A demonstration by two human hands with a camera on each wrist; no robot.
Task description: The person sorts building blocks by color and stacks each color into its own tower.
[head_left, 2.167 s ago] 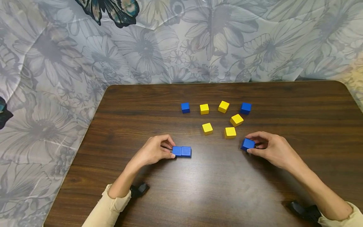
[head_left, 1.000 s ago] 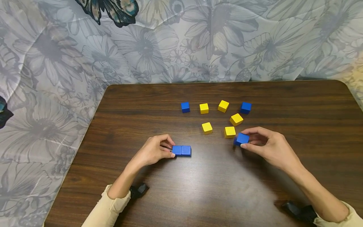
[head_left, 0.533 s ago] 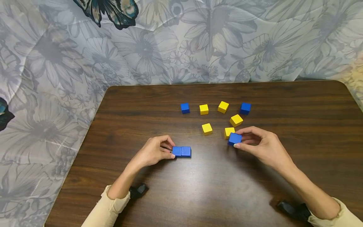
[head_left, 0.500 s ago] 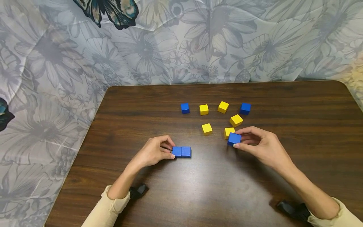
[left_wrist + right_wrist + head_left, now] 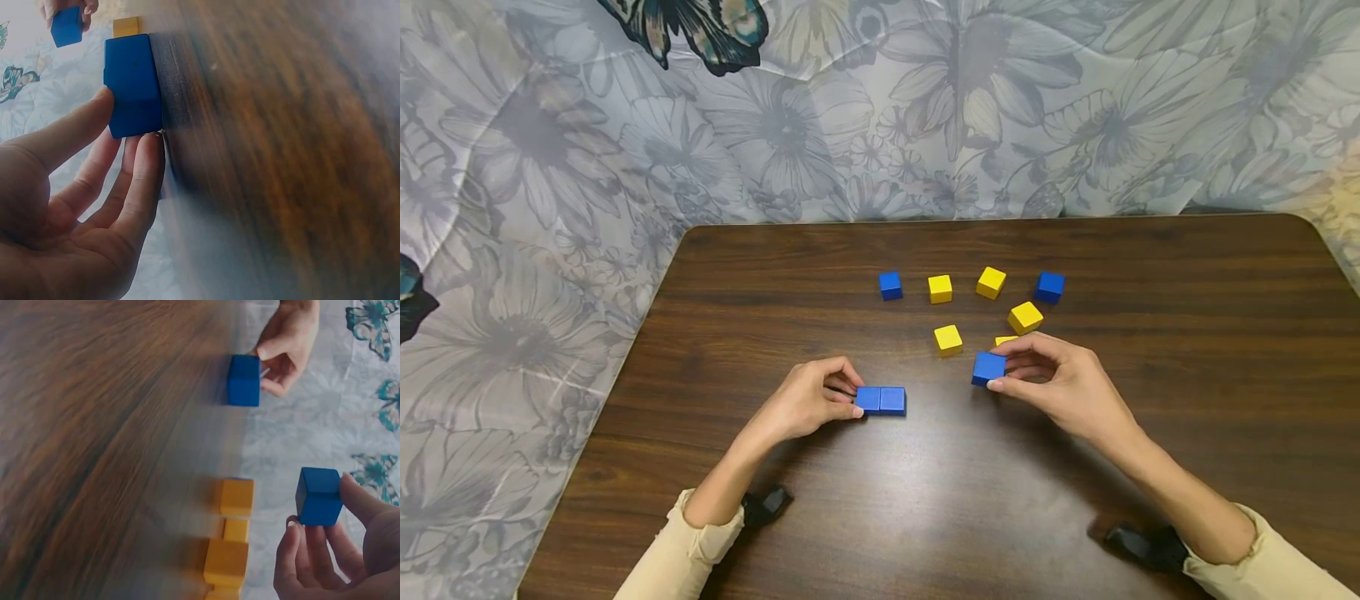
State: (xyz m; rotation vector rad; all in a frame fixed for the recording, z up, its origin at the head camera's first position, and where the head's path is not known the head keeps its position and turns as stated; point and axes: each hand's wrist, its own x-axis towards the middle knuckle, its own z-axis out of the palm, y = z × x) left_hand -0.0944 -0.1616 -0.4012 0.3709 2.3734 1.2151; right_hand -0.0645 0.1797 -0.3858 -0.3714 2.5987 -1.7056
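Two blue cubes sit side by side on the table: a left blue cube (image 5: 868,400) and a right blue cube (image 5: 892,401), their faces together. My left hand (image 5: 812,397) pinches the left one between thumb and fingers. Another blue cube (image 5: 989,368) is held in my right hand (image 5: 1063,385), thumb on its near side and fingers on its far side. The right wrist view shows this held cube (image 5: 319,495) raised off the table. Just behind the right hand, a yellow cube (image 5: 1004,340) is mostly hidden by the fingers.
Farther back lie several yellow cubes (image 5: 948,340) and two blue ones, a back-left blue cube (image 5: 891,286) and a back-right blue cube (image 5: 1049,287). The brown wooden table (image 5: 760,292) ends at a flower-patterned cloth (image 5: 790,125) behind.
My right hand has carried its blue cube leftward, past the front of the nearest yellow cube and closer to the blue pair. The left hand and its cubes have stayed in place.
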